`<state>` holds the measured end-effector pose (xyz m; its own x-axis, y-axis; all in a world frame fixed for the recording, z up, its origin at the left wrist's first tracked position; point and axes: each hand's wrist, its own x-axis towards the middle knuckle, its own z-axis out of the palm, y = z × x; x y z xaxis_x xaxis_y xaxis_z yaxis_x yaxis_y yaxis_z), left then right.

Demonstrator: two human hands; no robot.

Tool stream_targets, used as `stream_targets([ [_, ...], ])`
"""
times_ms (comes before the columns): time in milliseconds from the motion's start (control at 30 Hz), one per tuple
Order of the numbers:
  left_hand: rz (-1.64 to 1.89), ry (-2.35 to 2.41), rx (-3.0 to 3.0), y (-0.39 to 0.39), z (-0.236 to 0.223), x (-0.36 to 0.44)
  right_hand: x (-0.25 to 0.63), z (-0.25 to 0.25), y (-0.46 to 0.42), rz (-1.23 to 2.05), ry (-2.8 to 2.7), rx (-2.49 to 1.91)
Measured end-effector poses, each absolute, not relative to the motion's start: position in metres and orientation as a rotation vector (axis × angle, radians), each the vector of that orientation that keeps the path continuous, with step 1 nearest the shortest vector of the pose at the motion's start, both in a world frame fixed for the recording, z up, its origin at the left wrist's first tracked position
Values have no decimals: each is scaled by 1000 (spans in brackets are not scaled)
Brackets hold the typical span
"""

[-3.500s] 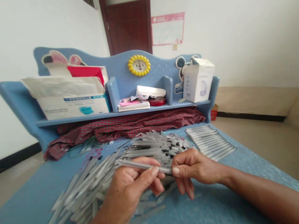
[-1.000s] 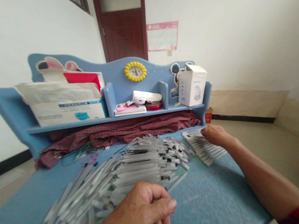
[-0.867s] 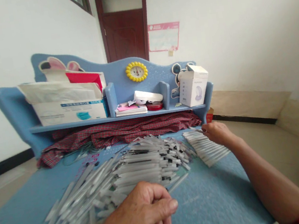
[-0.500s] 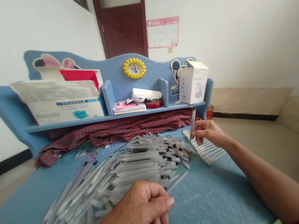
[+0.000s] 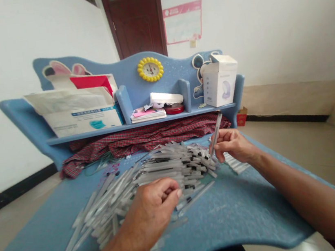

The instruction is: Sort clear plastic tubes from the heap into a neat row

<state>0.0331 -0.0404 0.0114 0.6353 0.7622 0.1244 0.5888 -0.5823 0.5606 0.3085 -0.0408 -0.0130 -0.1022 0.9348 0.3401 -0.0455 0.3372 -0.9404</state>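
A big loose pile of clear pen barrels [image 5: 149, 177] with black tips covers the middle of the blue desk [image 5: 229, 216]. My left hand [image 5: 149, 212] rests curled on the near edge of the pile, its fingertips pinched among the barrels. My right hand [image 5: 233, 145] is at the pile's right edge, pinching one pen [image 5: 215, 133] that points up and away. A neat row of finished pens [image 5: 236, 164] lies just under and right of that hand, partly hidden by it.
The desk's blue shelf [image 5: 142, 122] carries a mask box [image 5: 85, 120], books [image 5: 147, 115], a red tin [image 5: 174, 109] and a white carton [image 5: 220, 82]. A red plaid cloth [image 5: 144, 138] lies bunched under the shelf. A yellow clock [image 5: 150, 69] sits on the backboard.
My right hand lifted one pen from the neat row and brought it left towards the pile. My left hand slid forward onto the pile's near edge.
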Motion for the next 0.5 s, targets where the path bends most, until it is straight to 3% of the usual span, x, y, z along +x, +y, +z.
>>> stream_targets([
  [200, 433, 947, 2749, -37, -1, 32, 308, -11, -42, 1063, -1396, -838],
  [500, 247, 827, 2833, -36, -1, 30, 302, -11, -47, 1153, -1446, -917],
])
